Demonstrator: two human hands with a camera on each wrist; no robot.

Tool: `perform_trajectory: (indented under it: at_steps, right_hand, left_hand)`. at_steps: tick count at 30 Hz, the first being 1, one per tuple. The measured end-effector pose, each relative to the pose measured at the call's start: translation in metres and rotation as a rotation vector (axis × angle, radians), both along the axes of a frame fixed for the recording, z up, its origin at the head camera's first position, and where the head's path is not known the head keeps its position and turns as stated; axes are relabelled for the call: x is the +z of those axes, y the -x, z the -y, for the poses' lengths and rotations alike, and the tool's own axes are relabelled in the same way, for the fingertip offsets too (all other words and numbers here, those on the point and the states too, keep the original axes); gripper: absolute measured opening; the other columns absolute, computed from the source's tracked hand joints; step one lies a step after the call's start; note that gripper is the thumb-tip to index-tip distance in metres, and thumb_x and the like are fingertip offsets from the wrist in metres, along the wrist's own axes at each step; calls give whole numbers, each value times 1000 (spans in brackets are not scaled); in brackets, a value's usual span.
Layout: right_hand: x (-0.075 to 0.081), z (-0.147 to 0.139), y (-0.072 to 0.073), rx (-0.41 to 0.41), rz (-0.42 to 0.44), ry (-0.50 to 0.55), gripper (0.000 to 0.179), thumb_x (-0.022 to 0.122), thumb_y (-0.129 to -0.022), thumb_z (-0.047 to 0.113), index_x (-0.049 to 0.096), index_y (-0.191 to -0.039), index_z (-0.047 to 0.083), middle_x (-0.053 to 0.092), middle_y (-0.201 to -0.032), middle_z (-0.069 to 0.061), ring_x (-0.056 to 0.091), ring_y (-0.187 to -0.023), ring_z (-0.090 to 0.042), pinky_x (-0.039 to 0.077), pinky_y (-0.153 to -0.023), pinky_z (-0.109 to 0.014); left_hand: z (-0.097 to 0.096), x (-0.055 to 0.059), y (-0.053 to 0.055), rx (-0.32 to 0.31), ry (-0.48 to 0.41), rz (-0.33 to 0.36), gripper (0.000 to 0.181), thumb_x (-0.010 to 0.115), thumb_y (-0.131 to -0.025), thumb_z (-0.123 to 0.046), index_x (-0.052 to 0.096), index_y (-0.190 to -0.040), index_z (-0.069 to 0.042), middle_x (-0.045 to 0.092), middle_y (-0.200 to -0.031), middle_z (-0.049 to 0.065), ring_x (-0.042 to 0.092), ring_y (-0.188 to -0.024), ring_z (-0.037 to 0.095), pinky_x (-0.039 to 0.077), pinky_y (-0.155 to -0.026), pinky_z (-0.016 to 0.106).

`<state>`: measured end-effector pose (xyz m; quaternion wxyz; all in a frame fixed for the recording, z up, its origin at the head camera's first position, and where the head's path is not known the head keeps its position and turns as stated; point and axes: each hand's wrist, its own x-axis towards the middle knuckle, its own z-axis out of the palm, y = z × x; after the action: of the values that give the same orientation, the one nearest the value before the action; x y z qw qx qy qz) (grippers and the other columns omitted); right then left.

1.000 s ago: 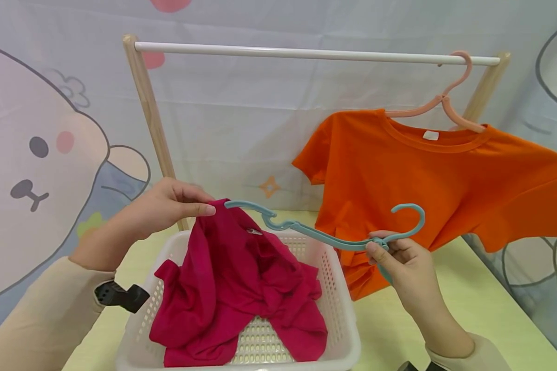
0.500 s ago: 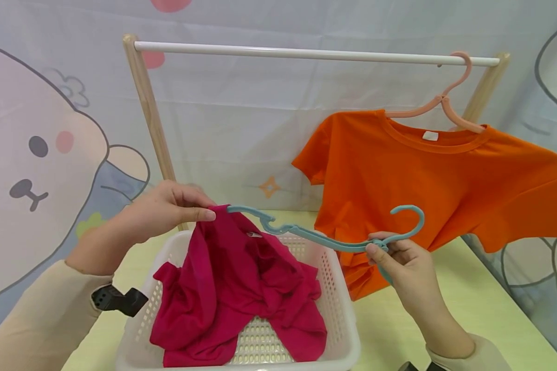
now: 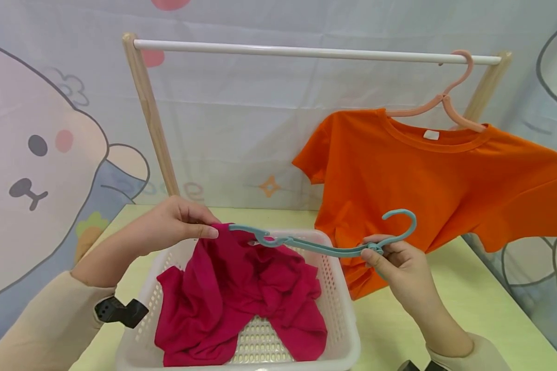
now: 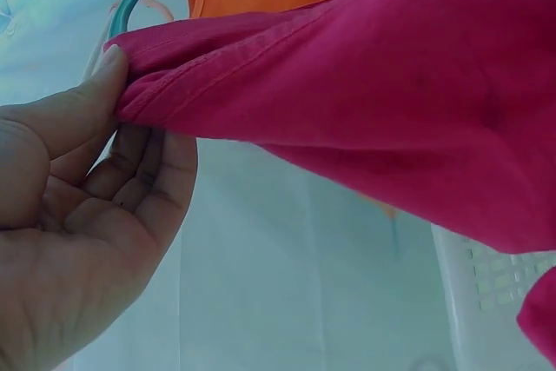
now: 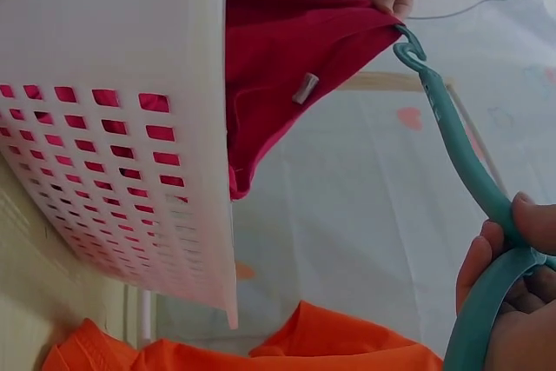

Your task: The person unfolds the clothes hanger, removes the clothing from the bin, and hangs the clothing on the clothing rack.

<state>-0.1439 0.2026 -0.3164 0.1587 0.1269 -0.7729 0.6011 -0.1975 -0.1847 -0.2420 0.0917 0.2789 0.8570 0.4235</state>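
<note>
My left hand point(image 3: 178, 226) pinches the shoulder of a magenta shirt point(image 3: 241, 288) between thumb and fingers, over the basket. The rest of the shirt lies bunched in the white plastic basket point(image 3: 348, 330). In my right hand point(image 3: 406, 268) is a light blue folding clothes hanger point(image 3: 325, 248), gripped at its joint below the hook. One hanger arm stretches left, and its tip sits inside the shirt's shoulder by my left fingertips. The right wrist view shows that tip under the collar edge near the shirt's white tag point(image 5: 306, 88). The other hanger arm point(image 5: 486, 310) points down past my right hand.
Behind the basket stands a wooden rack with a white rail point(image 3: 278, 50). An orange T-shirt point(image 3: 427, 175) hangs at its right end on a pink hanger point(image 3: 445, 98), its hem down by the basket. A patterned cloth point(image 3: 241, 144) forms the backdrop.
Both hands have lowered, the left one more, bringing the shirt's shoulder down and slightly right. The hanger has come down with them, its hook shifting a little left.
</note>
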Motion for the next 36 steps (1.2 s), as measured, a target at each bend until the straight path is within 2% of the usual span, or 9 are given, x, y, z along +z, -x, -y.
perform_trajectory:
  at_steps: [10, 14, 15, 16, 18, 21, 25, 29, 36]
  right_hand:
    - [-9, 8, 3, 67, -31, -2, 15, 67, -87, -2, 66, -102, -6, 68, -82, 7, 63, -75, -9, 53, -73, -19]
    - [-10, 13, 3, 89, -37, 2, 14, 68, -87, -1, 69, -100, 1, 68, -82, 8, 64, -75, -8, 54, -73, -19]
    - [-11, 14, 4, 92, -38, -1, 13, 68, -87, -1, 69, -100, 1, 68, -81, 8, 64, -75, -8, 54, -73, -19]
    - [-11, 15, 4, 94, -39, -7, 14, 68, -87, -1, 69, -100, 0, 68, -81, 8, 64, -75, -8, 54, -73, -19]
    - [-11, 17, 4, 94, -40, -24, 15, 68, -86, -1, 67, -101, -4, 67, -80, 8, 63, -74, -8, 54, -73, -19]
    - [-12, 21, 4, 86, -43, -43, 18, 68, -86, -1, 65, -102, -9, 67, -79, 8, 63, -73, -10, 53, -72, -19]
    - [-13, 24, 4, 76, -45, -58, 19, 68, -86, -2, 65, -103, -9, 66, -79, 8, 62, -73, -12, 53, -71, -19]
    - [-12, 27, 4, 78, -44, -63, 20, 69, -86, -1, 65, -104, -9, 66, -79, 9, 62, -73, -11, 53, -70, -20]
    - [-10, 32, 3, 76, -54, -63, 19, 69, -85, -3, 66, -103, -9, 65, -78, 9, 60, -71, -8, 52, -67, -19]
  left_hand:
    - [-17, -14, -3, -126, 67, -114, 11, 69, -88, -9, 76, -95, -5, 69, -89, 1, 63, -78, 14, 54, -69, 26]
    - [-28, -20, -6, -140, 77, -179, 11, 71, -87, -10, 77, -95, -5, 70, -87, -1, 61, -74, 9, 52, -64, 25]
    - [-31, -21, -7, -134, 86, -196, 11, 71, -86, -11, 77, -95, -7, 70, -87, -2, 61, -73, 8, 50, -69, 25]
    - [-33, -22, -9, -127, 92, -207, 11, 72, -86, -11, 77, -94, -8, 71, -87, -3, 61, -73, 7, 49, -81, 29]
    - [-38, -24, -11, -114, 106, -226, 11, 72, -86, -12, 78, -94, -9, 71, -88, -4, 61, -76, 5, 40, -93, 39]
    - [-43, -27, -14, -107, 103, -222, 10, 72, -86, -11, 78, -94, -8, 70, -89, -3, 60, -77, 5, 39, -94, 41]
    - [-49, -32, -14, -127, 76, -211, 9, 71, -87, -9, 77, -92, -7, 70, -88, 0, 59, -77, 7, 51, -65, 24]
    - [-55, -36, -15, -122, 47, -206, 9, 70, -87, -10, 77, -92, -8, 71, -87, -1, 57, -74, 7, 47, -62, 21]
    - [-63, -40, -16, -55, -1, -166, 11, 71, -87, -10, 77, -95, -5, 72, -87, 1, 56, -71, 9, 45, -59, 21]
